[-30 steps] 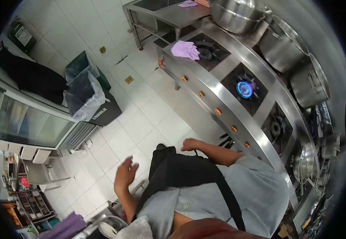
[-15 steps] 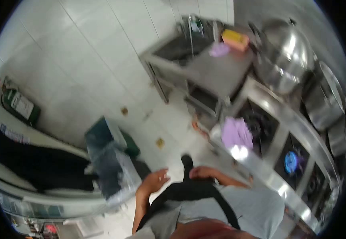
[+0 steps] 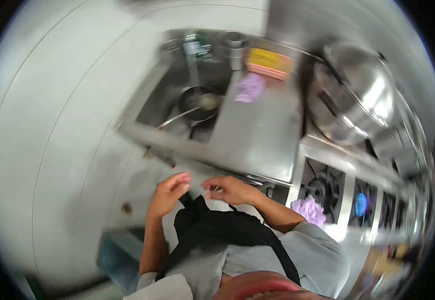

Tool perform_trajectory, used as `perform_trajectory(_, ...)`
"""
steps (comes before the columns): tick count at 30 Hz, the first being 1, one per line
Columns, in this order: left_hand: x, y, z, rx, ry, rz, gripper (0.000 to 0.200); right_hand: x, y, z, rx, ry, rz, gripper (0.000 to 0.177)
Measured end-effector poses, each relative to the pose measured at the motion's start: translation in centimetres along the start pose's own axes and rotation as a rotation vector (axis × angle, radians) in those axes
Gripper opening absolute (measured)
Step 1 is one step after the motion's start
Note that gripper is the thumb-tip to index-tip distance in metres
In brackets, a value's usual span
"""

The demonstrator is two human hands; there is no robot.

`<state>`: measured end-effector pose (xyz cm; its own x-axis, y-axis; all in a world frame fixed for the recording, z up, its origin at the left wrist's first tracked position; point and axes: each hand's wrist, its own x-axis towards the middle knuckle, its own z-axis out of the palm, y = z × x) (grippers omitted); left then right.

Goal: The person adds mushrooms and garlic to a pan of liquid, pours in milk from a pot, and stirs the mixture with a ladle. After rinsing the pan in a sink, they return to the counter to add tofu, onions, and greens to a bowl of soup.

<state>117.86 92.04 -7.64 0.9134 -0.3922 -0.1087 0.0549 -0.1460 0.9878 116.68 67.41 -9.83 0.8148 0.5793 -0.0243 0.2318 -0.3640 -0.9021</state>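
My left hand is raised in front of the black apron, fingers loosely bent with the thumb apart, holding nothing that I can see. Close by on its right, my right hand has half-curled, parted fingers and appears bare too. Both are just short of the metal sink unit's front edge, touching neither it nor each other. Inside the sink lies a dark pan, with a long-handled ladle resting across it. Water seems to run from the tap, though motion blurs it.
On the drainboard are a purple cloth and a pinkish tray with a yellow top. A large steel pot stands right. Another purple cloth lies at the stove, where a blue flame burns. A bin stands lower left.
My view has turned and come nearer to the sink, so the pan and ladle now show. Both hands have risen and stand in front of the apron.
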Motion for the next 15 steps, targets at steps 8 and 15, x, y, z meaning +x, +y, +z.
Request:
perform_trajectory(8, 38.2, -4.1, -12.0, -0.5, -0.358, -0.001, 0.039, 14.3, 4.6, -1.8, 0.137, 0.393, 0.305, 0.04)
perform_trajectory(15, 69.3, -14.3, -10.7, -0.802, -0.296, -0.414, 0.045, 21.5, 5.1, -6.1, 0.326, 0.718, 0.393, 0.033)
